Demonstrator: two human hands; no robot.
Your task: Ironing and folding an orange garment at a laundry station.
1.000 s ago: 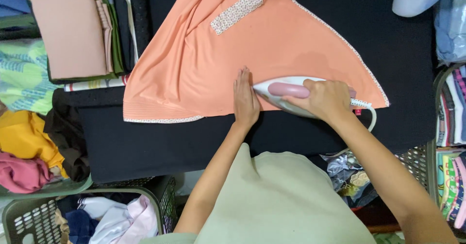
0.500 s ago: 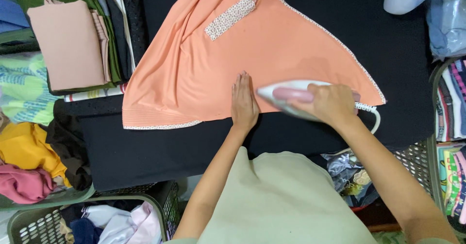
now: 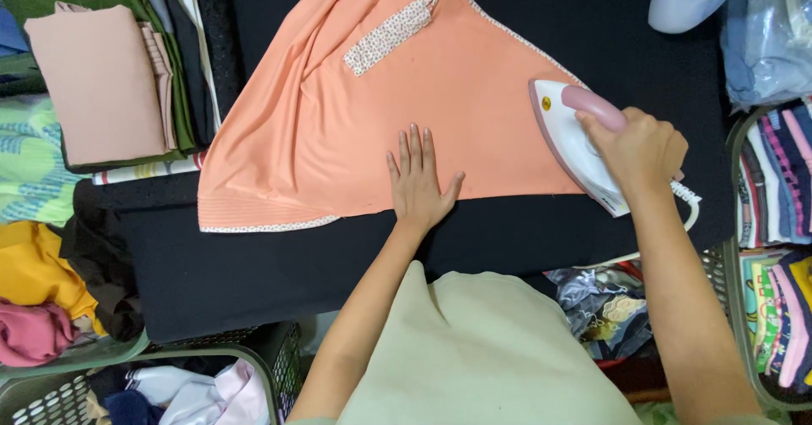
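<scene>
Grey laundry basket point(image 3: 51, 395) holds white and pink clothes point(image 3: 199, 391).

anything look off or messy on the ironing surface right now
Mostly tidy. The orange garment is bunched into folds at its upper left. The iron, gripped by the right hand, overhangs the cloth's right edge onto the black surface. The left hand lies flat on the cloth.

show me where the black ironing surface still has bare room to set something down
Bare black surface runs along the near edge, below the peach garment's hem and left of the left hand. Another bare patch lies at the far right, between the garment's edge and the white iron under the right hand. The left side is crowded with folded clothes.
</scene>
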